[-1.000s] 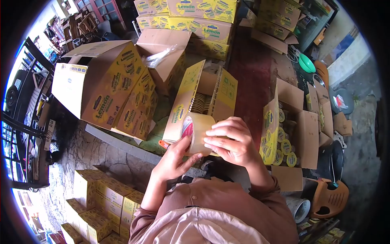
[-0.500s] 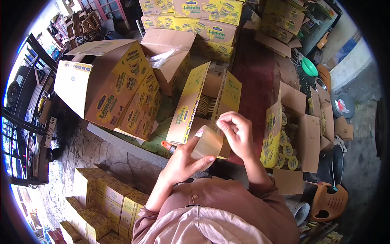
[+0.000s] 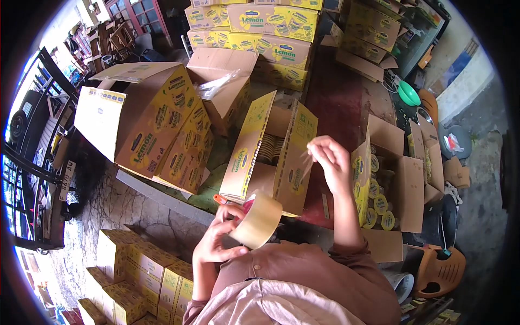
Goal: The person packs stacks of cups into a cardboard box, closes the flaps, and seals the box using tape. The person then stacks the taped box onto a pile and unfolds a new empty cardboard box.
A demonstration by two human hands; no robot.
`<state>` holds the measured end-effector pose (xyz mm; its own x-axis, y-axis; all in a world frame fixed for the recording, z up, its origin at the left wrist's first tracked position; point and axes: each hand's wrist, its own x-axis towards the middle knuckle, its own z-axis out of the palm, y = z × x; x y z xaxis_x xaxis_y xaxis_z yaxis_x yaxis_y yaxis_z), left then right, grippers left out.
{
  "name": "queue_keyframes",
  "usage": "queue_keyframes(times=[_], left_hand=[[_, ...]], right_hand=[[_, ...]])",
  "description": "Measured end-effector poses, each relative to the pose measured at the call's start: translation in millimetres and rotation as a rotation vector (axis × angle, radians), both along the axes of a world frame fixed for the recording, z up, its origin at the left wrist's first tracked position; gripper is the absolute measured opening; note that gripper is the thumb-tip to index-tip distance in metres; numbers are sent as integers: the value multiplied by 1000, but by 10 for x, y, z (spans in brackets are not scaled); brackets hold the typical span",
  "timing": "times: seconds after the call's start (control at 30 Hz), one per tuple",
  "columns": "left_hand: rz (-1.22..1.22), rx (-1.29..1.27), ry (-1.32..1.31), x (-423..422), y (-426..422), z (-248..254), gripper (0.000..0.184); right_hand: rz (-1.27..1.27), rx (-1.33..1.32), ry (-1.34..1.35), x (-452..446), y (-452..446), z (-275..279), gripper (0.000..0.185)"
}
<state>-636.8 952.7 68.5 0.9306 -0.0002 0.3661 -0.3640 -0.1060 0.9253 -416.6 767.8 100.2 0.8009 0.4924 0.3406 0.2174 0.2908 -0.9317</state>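
Note:
My left hand [image 3: 219, 238] is closed around a wide roll of clear packing tape [image 3: 259, 223], low in front of my body. My right hand [image 3: 331, 157] is raised to the right, with thumb and forefinger pinched on the tape's free end. A faint see-through strip [image 3: 304, 167] hangs below those fingertips. Between and beyond my hands stands an open lemon carton [image 3: 241, 157], its long flaps up, with rows of round cups [image 3: 268, 147] inside. An orange-handled tool [image 3: 219, 199] shows just beyond my left hand; the rest of it is hidden.
Large open cartons [image 3: 146, 124] stand to the left, with stacked lemon cartons [image 3: 271, 21] behind. At right is an open carton of lidded cups [image 3: 382, 206], near an orange plastic chair [image 3: 441, 271]. More boxes [image 3: 143, 271] sit on the floor at lower left.
My hands have moved apart: the left with the roll went down and left, the right went up and to the right, drawing out tape.

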Motion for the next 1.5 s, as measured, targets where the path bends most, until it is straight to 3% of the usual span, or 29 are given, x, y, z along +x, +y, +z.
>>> queue_keyframes(times=[0.13,0.17,0.27,0.3,0.4,0.57,0.6,0.67,0.77,0.9,1.03,1.17,1.3,1.4,1.43,1.5], left_hand=[[-30,147,-16,-80,115,-37,36],[-65,75,24,-85,117,-41,36],[-48,-75,110,-85,36,-53,34],[-76,-18,137,-92,53,-89,31],[-46,-77,33,-97,9,-101,31],[367,277,-109,-169,12,-149,32],[474,488,-156,-207,60,-169,32],[660,736,-262,-236,30,-174,51],[864,652,-442,-137,-24,-256,86],[783,853,-231,-186,-70,-261,108],[760,626,-321,-80,-245,-414,106],[518,226,-380,-99,-381,-865,130],[301,-243,-218,-159,-595,-847,135],[128,-703,-18,-140,-667,-887,129],[147,-723,89,-148,-643,-983,108],[20,-606,301,-190,-499,-977,88]], right_hand=[[7,-17,-398,-257,-207,331,3],[-5,23,-376,-312,-193,414,3],[-31,-236,-446,-285,-252,548,6],[40,-259,-475,-250,-242,582,6],[288,-263,-126,-339,-232,684,5],[538,-238,10,-209,-203,666,4],[573,-231,-7,-165,-176,643,4],[643,-216,-45,-87,-117,597,6],[751,-180,-79,-38,-36,663,8],[786,-253,-298,-93,115,927,4],[693,-512,-499,-308,347,1126,9],[838,-675,-529,-381,485,1247,7],[916,-828,-585,-491,588,1326,5],[896,-895,-635,-563,625,1384,4],[884,-917,-644,-586,627,1427,5],[867,-953,-651,-607,617,1444,8]])
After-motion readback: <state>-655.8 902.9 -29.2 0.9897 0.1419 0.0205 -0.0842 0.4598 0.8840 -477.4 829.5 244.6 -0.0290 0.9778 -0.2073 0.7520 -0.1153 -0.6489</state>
